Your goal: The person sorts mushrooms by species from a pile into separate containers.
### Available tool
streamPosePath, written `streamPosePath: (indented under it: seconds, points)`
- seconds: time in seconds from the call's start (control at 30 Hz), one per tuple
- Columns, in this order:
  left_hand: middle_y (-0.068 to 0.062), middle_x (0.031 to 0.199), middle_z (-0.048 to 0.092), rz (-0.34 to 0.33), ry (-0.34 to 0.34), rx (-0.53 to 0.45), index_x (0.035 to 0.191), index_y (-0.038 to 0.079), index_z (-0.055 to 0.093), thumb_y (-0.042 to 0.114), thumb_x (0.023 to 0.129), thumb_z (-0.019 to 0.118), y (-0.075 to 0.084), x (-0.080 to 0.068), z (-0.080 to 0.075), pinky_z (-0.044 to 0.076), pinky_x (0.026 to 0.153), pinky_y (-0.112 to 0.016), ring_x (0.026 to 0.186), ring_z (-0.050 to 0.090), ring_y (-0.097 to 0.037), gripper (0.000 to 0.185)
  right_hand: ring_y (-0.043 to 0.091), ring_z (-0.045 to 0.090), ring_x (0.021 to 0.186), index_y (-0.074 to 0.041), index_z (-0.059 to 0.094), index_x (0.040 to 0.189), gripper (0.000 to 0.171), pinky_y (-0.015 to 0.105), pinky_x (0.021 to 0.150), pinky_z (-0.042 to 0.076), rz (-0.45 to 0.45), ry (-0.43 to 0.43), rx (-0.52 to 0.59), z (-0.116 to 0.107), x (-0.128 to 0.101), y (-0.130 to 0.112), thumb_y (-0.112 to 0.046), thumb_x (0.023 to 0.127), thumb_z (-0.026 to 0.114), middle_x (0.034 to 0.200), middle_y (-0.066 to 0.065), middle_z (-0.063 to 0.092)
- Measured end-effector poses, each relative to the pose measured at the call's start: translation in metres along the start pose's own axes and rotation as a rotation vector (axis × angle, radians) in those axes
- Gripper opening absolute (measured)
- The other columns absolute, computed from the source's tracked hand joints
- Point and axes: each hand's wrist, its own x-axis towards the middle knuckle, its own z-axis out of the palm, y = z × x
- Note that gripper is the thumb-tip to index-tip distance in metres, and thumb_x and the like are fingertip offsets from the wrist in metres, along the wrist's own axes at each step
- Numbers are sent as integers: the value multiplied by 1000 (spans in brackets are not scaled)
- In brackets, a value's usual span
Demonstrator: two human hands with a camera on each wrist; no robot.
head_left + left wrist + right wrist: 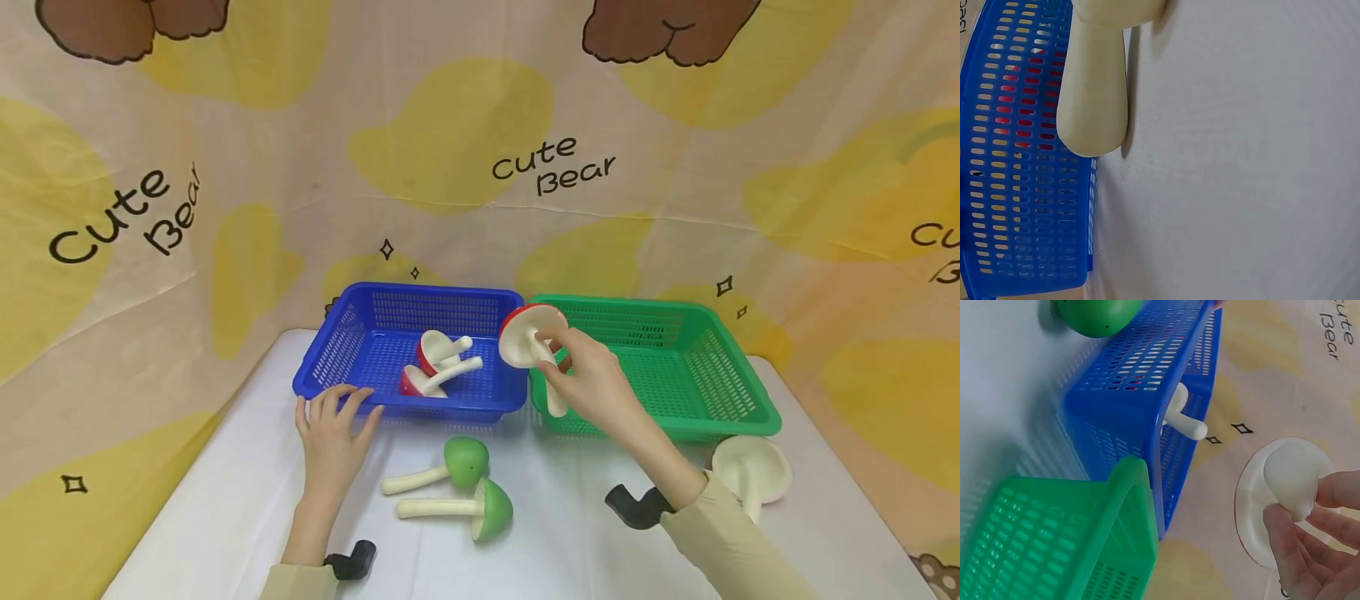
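My right hand [588, 375] pinches a red-capped toy mushroom [517, 337] by its white stem. It is held up over the neighbouring ends of the two baskets, its pale underside and stem facing me. In the right wrist view, thumb and fingertips [1282, 519] grip the stem. My left hand [330, 446] rests its fingers along the near rim of the blue basket [450, 406], toward the left corner. Two more red-capped mushrooms [435, 350] lie inside that basket, stems pointing right. The left wrist view shows the basket's side and a mushroom stem [1092, 94], but no hand.
A green basket [720, 435] stands right of the blue one. Two green-capped mushrooms [491, 510] lie on the white table before the blue basket. Another mushroom [750, 467], pale underside up, lies by the green basket's near right corner. A printed cloth [450, 125] hangs behind.
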Motion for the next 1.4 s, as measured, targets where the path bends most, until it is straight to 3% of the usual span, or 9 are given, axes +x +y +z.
streamPosePath:
  seconds: [0.23, 0.6, 0.8, 1.03, 1.1, 1.17, 1.3, 1.4]
  points:
    - [-15, 108, 60, 1, 1, 7, 103, 11, 70, 21, 80, 77, 1, 1, 0, 15, 107, -71, 111, 49, -39, 26, 16, 63, 71, -15, 60, 120, 33, 27, 56, 46, -48, -14, -49, 10, 29, -4, -15, 88, 65, 101, 7, 67]
    - [-14, 107, 59, 1, 4, 11, 103, 12, 69, 21, 80, 77, -1, -2, -2, 15, 106, -72, 110, 48, -39, 26, 23, 65, 81, -16, 60, 127, 35, 25, 48, 37, -25, -72, -89, 36, 78, -12, -13, 92, 58, 110, 11, 67]
    - [-15, 108, 59, -5, -13, 8, 104, 11, 69, 21, 80, 77, 1, -2, -3, 14, 107, -72, 111, 47, -38, 27, 22, 63, 69, -15, 58, 129, 37, 23, 45, 33, -12, -119, -98, 50, 93, -13, -12, 92, 58, 113, 12, 67]
    - [-14, 106, 60, 7, 4, 12, 102, 11, 70, 19, 78, 79, 2, -2, -2, 16, 106, -72, 110, 49, -38, 27, 12, 34, 46, -14, 58, 130, 38, 22, 42, 24, 31, -192, -132, 67, 104, -1, -10, 93, 56, 78, 7, 65]
    - [-14, 107, 60, 13, 1, 14, 102, 11, 70, 20, 78, 78, 1, -2, -1, 16, 106, -72, 110, 49, -38, 27, 12, 32, 45, -15, 58, 130, 38, 22, 42, 24, 58, -196, -132, 72, 108, 4, -10, 93, 57, 72, 8, 63]
    - [-14, 107, 60, 14, 0, 18, 103, 12, 69, 20, 78, 78, 1, -1, -1, 16, 106, -72, 110, 49, -38, 27, 13, 36, 47, -15, 58, 130, 38, 23, 42, 26, 68, -206, -147, 80, 112, 8, -10, 93, 57, 78, 9, 65]
    - [-13, 107, 59, 4, 3, 22, 103, 13, 69, 20, 78, 77, 0, -2, -1, 16, 107, -71, 110, 48, -37, 27, 17, 50, 61, -14, 57, 130, 40, 24, 47, 35, 68, -226, -190, 95, 118, 15, -9, 91, 57, 108, 9, 69]
    - [-13, 107, 60, 0, -4, 19, 103, 12, 69, 21, 78, 77, 0, -2, -2, 15, 107, -71, 111, 48, -37, 27, 21, 57, 70, -13, 57, 130, 40, 27, 50, 40, 80, -236, -203, 104, 120, 19, -8, 90, 57, 117, 10, 67]
